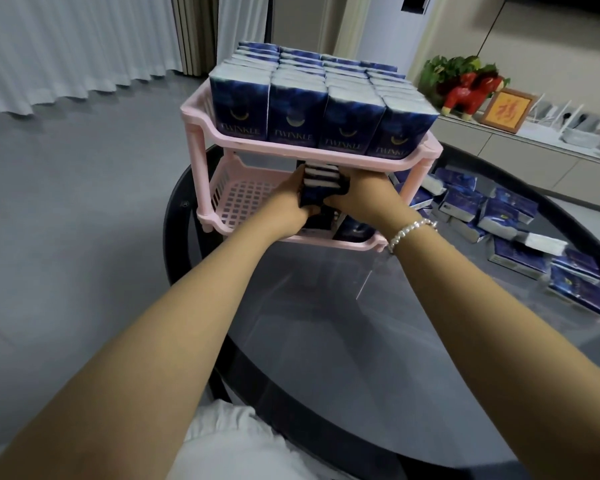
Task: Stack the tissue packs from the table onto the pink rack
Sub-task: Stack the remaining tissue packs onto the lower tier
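Observation:
A pink two-tier rack [201, 136] stands at the far side of the round glass table [378, 341]. Its top tier is packed with upright dark-blue tissue packs [297, 112]. Both my hands reach into the lower tier: my left hand [291, 202] and my right hand [357, 192] squeeze a small bundle of tissue packs [321, 181] between them, just under the top shelf. More packs [355, 230] stand in the lower tier's right part, partly hidden by my right wrist. Several loose packs [506, 216] lie on the table to the right.
The lower tier's left part shows bare pink grid [246, 199]. A low sideboard [534, 147] at the back right carries a red figurine, a plant and a framed picture. White curtains hang at the left over grey floor.

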`<state>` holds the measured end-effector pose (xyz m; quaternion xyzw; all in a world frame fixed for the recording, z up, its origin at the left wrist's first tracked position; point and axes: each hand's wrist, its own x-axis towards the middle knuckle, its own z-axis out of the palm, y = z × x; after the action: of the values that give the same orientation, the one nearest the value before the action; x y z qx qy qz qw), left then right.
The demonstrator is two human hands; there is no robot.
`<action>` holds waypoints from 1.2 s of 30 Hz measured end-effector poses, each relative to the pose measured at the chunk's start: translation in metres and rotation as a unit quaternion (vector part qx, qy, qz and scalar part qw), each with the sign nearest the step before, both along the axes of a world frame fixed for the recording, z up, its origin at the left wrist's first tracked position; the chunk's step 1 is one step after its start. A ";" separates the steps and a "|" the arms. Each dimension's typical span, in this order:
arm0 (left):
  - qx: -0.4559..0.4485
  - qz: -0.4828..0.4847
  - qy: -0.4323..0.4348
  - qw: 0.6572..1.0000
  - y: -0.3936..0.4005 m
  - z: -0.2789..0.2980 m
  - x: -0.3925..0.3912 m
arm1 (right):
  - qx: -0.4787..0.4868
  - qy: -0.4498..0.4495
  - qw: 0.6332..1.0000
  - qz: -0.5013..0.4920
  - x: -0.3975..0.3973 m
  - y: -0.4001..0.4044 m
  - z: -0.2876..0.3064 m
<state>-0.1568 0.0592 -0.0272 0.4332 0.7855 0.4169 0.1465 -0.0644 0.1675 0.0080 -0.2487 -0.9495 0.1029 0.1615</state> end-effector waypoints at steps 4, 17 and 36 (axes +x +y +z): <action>0.011 0.025 -0.009 1.000 0.006 -0.010 0.002 | 0.058 0.054 0.997 0.001 0.010 -0.008 -0.007; -0.008 0.044 -0.009 0.999 0.007 -0.015 0.001 | 0.080 0.160 0.983 0.040 0.045 -0.028 -0.032; 0.143 0.040 0.113 0.983 -0.016 0.027 0.125 | -0.079 0.220 0.970 -0.072 0.162 -0.016 -0.036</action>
<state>-0.0321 0.0436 0.0002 0.4619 0.7463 0.4788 -0.0231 0.0974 0.1517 -0.0279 -0.2995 -0.8592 0.2176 0.3534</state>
